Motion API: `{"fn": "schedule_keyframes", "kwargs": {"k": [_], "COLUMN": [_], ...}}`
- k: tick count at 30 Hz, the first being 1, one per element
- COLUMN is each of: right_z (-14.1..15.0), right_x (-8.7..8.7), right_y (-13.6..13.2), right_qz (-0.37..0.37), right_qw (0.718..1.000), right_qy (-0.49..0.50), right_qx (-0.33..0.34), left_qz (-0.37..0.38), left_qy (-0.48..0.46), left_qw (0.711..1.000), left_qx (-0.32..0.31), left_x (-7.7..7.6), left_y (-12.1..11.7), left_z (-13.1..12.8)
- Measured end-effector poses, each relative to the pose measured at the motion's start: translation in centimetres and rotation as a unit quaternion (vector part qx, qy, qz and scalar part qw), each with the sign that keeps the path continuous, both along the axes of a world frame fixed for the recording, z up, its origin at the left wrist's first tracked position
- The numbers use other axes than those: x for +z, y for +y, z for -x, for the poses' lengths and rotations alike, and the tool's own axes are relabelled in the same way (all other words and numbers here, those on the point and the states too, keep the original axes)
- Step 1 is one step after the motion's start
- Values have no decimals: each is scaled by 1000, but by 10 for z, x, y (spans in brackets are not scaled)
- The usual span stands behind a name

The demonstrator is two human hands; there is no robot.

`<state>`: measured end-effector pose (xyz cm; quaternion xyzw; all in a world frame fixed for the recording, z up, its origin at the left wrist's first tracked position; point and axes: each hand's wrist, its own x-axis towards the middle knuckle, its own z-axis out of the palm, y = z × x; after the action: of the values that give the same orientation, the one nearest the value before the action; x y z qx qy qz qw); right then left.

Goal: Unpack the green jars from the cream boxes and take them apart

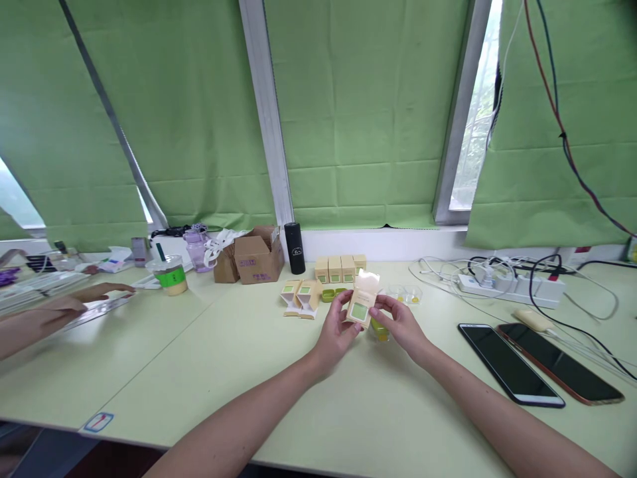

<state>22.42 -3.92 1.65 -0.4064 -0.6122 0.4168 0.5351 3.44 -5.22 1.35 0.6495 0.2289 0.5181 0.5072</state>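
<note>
Between my two hands is a small cream-coloured cardboard box [361, 307] with a green square on its front and its top flap raised. My left hand [334, 337] grips it from the left side. At its right edge, the fingers of my right hand [402, 326] are closed on it. Just behind and below the box sits a small yellow-green container [380, 330], partly hidden by my right hand. Farther back lie two opened cartons [301, 298], green containers [332, 294] and clear plastic cups with something yellow [411, 295]. A row of closed small boxes [335, 269] stands behind them.
Two phones [510, 364] lie at the right, near a power strip [512, 289] with tangled cables. A black cylinder [294, 248], brown carton [259, 255] and drink cup [170, 275] stand at the back and left. Another person's hand [94, 293] reaches in at far left.
</note>
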Motion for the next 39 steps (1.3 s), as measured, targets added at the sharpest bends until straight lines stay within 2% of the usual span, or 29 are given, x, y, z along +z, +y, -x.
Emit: {"fn": "schedule_keyframes", "kwargs": {"k": [8,19,26,28,34,36,39], "right_z": [0,0,1,1,1,2,1], "right_x": [0,-3,-4,-5,-6,-6,-6], "right_y": [-1,-2,0,1,2,2,2], "right_qz": [14,27,86,87,84,81,77], "right_qw": [1000,998,989,987,986,987,989], "right_qy": [17,47,118,129,142,136,128], "right_qx": [13,22,33,31,17,10,4], "left_qz": [6,-22,0,-12,-69,-81,-96], "left_qy": [-22,8,20,37,130,143,135], "left_qw": [1000,1000,1000,999,972,965,966], "left_qx": [-15,6,-7,20,183,203,200], "left_x": [-2,1,4,3,-1,-2,-2], "left_y": [4,3,0,0,5,6,6], "left_z": [0,3,3,3,2,3,4]}}
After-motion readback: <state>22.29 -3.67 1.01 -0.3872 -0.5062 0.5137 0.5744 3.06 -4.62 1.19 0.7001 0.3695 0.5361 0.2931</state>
